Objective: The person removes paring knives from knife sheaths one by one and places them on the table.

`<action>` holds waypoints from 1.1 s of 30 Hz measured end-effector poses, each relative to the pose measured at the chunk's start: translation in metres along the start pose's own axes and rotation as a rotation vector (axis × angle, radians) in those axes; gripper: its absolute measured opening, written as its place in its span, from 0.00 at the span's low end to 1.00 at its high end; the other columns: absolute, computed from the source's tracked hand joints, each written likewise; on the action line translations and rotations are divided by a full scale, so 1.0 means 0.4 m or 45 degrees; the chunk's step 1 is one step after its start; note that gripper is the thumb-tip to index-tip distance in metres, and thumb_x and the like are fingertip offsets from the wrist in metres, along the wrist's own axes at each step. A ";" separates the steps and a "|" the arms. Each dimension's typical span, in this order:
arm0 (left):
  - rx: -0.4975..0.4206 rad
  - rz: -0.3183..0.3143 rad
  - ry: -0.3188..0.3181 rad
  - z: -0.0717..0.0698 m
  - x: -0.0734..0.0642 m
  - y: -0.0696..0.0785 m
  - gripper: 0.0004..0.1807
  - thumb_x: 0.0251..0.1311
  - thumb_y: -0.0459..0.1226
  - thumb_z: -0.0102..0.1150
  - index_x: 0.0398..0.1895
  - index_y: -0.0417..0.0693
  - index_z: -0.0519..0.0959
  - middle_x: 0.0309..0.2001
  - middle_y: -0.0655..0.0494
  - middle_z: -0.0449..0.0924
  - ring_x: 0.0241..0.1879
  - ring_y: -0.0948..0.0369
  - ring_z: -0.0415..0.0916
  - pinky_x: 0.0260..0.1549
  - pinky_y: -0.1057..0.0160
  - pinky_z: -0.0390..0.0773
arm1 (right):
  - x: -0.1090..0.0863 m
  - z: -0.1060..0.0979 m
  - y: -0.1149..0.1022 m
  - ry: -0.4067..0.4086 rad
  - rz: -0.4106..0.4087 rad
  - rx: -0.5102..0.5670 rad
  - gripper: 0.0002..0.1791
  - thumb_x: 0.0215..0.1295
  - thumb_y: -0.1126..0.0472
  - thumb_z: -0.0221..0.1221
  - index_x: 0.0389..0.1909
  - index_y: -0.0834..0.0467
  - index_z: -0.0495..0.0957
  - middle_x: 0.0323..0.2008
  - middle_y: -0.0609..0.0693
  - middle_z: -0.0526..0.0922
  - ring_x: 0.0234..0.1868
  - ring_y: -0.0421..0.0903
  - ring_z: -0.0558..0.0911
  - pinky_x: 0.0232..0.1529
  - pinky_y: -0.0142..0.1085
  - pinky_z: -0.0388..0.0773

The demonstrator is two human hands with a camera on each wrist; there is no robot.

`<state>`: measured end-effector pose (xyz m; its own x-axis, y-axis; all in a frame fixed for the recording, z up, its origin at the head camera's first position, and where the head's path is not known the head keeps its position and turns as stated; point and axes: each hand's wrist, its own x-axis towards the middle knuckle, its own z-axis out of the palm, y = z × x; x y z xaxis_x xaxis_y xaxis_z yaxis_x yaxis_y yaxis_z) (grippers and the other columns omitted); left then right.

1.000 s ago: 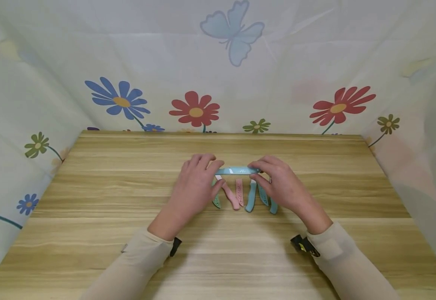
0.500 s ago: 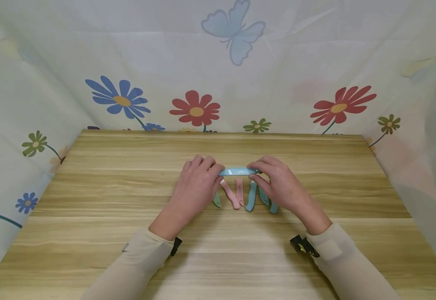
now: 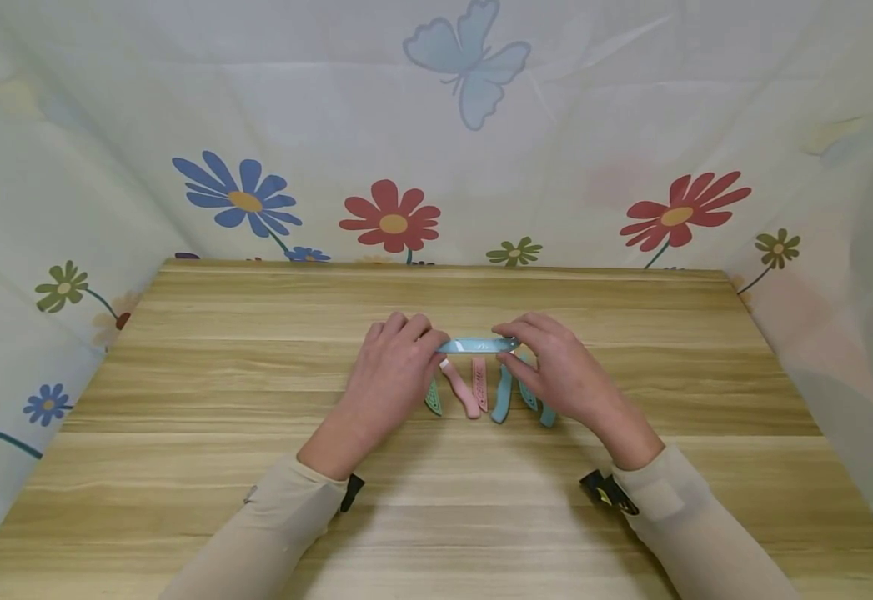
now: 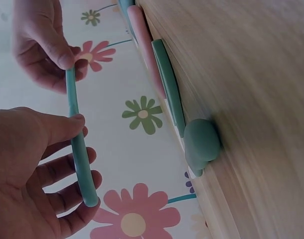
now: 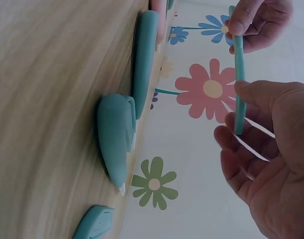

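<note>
A light blue knife in its sheath [image 3: 474, 345] is held level above the table, between both hands. My left hand [image 3: 398, 367] grips its left end, thumb below and fingers above in the head view. At the other end my right hand [image 3: 564, 367] pinches it between thumb and fingers, and the tip shows past the forefinger. Below lie a pink knife [image 3: 462, 390], a pink sheath [image 3: 479, 383], a blue knife [image 3: 504, 394] and a blue sheath [image 3: 528, 389]. The left wrist view shows green handles [image 4: 169, 84], mostly hidden from the head view by my left hand.
The row of knives and sheaths lies on a wooden table [image 3: 436, 517], just under my hands. Flower-printed cloth [image 3: 293, 100] rises behind the table and along both sides. Another blue handle [image 3: 549, 415] lies beneath my right hand.
My left thumb has come up against the knife, and that hand has closed round its end. My right fingers have shifted slightly, leaving more of the right tip in sight.
</note>
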<state>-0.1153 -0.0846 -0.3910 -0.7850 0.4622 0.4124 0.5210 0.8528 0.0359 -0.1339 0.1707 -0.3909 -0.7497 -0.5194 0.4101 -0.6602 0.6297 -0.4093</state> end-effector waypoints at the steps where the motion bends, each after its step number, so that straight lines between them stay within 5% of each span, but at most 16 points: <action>1: 0.004 0.002 0.002 0.000 -0.001 0.000 0.12 0.69 0.42 0.72 0.52 0.52 0.88 0.43 0.57 0.80 0.42 0.54 0.71 0.40 0.57 0.74 | 0.000 0.000 0.000 0.004 -0.005 -0.019 0.22 0.67 0.63 0.74 0.60 0.61 0.83 0.50 0.52 0.86 0.50 0.50 0.84 0.51 0.47 0.84; 13: 0.013 0.019 -0.018 0.000 -0.005 0.019 0.12 0.66 0.41 0.75 0.51 0.50 0.89 0.41 0.55 0.80 0.41 0.54 0.71 0.39 0.57 0.73 | -0.004 -0.007 -0.042 -0.016 -0.120 -0.357 0.39 0.60 0.55 0.79 0.71 0.58 0.75 0.64 0.59 0.77 0.62 0.61 0.77 0.61 0.57 0.76; 20: 0.011 0.067 0.020 -0.006 -0.011 0.039 0.11 0.65 0.40 0.76 0.48 0.50 0.88 0.40 0.55 0.79 0.40 0.54 0.73 0.36 0.57 0.74 | -0.006 0.002 -0.069 -0.069 -0.131 -0.390 0.34 0.65 0.54 0.76 0.69 0.60 0.77 0.62 0.57 0.79 0.62 0.57 0.78 0.61 0.52 0.78; 33: -0.023 0.054 -0.011 -0.005 -0.015 0.052 0.09 0.67 0.41 0.74 0.48 0.51 0.88 0.39 0.56 0.78 0.40 0.54 0.73 0.35 0.58 0.73 | -0.008 0.012 -0.079 -0.109 -0.128 -0.377 0.17 0.69 0.61 0.73 0.55 0.61 0.85 0.48 0.51 0.84 0.46 0.50 0.80 0.49 0.42 0.81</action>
<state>-0.0991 -0.0701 -0.3910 -0.7648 0.5000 0.4062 0.5597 0.8279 0.0348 -0.1110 0.1497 -0.3829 -0.6906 -0.6264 0.3617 -0.6988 0.7068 -0.1102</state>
